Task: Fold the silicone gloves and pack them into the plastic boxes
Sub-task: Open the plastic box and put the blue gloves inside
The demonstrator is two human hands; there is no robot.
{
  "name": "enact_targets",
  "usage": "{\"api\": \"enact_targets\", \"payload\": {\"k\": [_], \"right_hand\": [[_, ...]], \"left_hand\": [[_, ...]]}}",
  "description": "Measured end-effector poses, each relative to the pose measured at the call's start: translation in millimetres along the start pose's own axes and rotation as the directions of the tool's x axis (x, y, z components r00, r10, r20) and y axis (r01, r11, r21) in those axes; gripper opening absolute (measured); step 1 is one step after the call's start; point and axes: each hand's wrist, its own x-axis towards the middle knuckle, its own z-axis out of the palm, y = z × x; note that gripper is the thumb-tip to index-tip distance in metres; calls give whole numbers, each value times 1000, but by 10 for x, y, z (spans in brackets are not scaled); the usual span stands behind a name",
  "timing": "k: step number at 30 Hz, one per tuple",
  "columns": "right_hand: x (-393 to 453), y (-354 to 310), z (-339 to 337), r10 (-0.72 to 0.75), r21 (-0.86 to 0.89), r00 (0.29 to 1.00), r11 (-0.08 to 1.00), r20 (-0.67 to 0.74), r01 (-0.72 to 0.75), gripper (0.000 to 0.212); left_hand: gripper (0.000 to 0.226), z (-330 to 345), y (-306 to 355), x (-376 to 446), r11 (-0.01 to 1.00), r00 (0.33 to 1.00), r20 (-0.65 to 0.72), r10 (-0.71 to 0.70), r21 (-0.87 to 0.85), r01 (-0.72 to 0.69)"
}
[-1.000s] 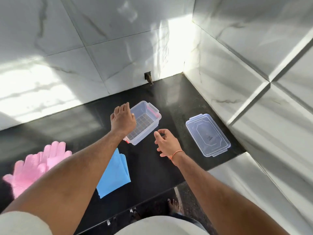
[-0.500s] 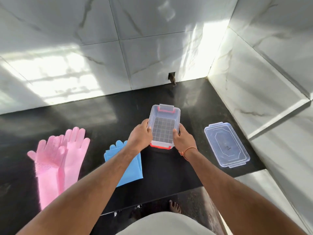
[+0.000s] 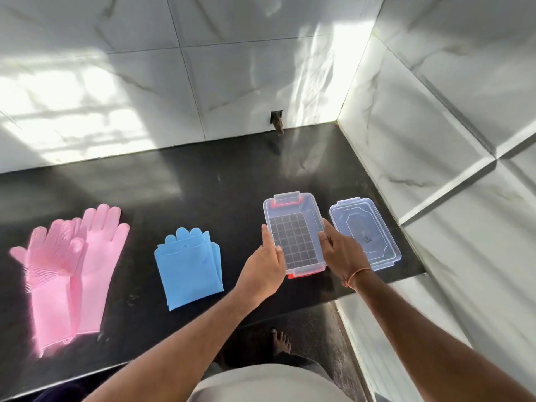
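A see-through plastic box (image 3: 294,236) sits on the black desk (image 3: 203,184), near the front edge. It has no lid on. It has red clips at the far end and the near end. Its floor shows a grid of little squares. Nothing is inside it.

The left hand (image 3: 262,269) holds the left side of the box. Its thumb lies along the left rim and the other fingers curl under the side. The right hand (image 3: 342,253) holds the right side of the box, with its fingers bent over the right rim. An orange string (image 3: 358,275) is tied around the right wrist.

The clear lid (image 3: 365,233) lies flat on the desk just to the right of the box, close to the white wall (image 3: 420,140). There is a small dark mark in the middle of the lid. It is too blurry to read.

A folded blue glove (image 3: 188,266) lies on the desk to the left of the box, apart from it. Its finger tips point away from the person.

Two pink gloves (image 3: 69,268) lie far to the left. They are not folded. One lies partly on top of the other, and their fingers point away too.

A bare foot (image 3: 281,340) shows on the floor below the desk edge.
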Motion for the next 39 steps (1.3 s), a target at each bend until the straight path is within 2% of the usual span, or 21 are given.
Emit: {"api": "enact_targets", "payload": {"k": [3,5,8,10,14,16,19,21,24,25,27,29,32,34,37,39], "right_hand": [[-52,55,-2,-1,-82,999,997,-52,-4,58],[-68,52,-13,-39,-152,985,988,-169,13,62],[-80,-109,-14,-224,-243,917,959,-330,146,62],[-72,-331,15,-356,-258,858,927,-370,274,57],[-134,-970,234,-521,-203,775,853,-357,480,48],[-195,-1272,394,-560,-184,772,828,-299,530,47],[-237,-1597,665,-567,-122,802,824,-187,553,50],[-245,-1738,853,-499,-68,862,866,-83,495,53],[-248,-1891,1101,-272,31,957,962,99,270,58],[-240,-1916,1160,-186,56,969,982,163,179,60],[-221,-1977,1254,-54,111,964,994,261,26,67],[-198,-2037,1319,23,192,954,978,298,-83,66],[-165,-2112,1373,121,322,935,918,334,-234,55],[-145,-2148,1384,172,429,906,836,388,-342,51],[-150,-2179,1365,166,537,824,686,542,-491,33],[-176,-2178,1339,142,550,801,657,581,-515,29]], "left_hand": [[72,53,15,-85,999,999,14,-34,-9,34],[77,29,9,-115,998,997,28,-67,11,67],[90,-109,-92,-142,987,993,-35,-114,115,117],[77,-250,-239,-137,978,984,-111,-139,139,153],[44,-551,-692,-180,983,946,-308,-101,119,143],[39,-681,-966,-238,982,927,-359,-107,110,156],[43,-852,-1341,-374,957,906,-382,-181,143,252],[55,-925,-1485,-487,931,884,-393,-254,149,333],[76,-1004,-1588,-627,886,821,-433,-372,98,453],[83,-1021,-1596,-641,878,796,-439,-417,34,478],[96,-1074,-1604,-640,852,747,-412,-522,-198,485],[99,-1121,-1608,-614,787,726,-342,-596,-426,446],[73,-1184,-1607,-572,694,717,-235,-657,-559,453],[57,-1215,-1616,-556,637,715,-182,-675,-633,440],[38,-1237,-1640,-554,571,763,-78,-641,-713,407],[31,-1222,-1644,-569,562,790,-41,-611,-725,397]]}}
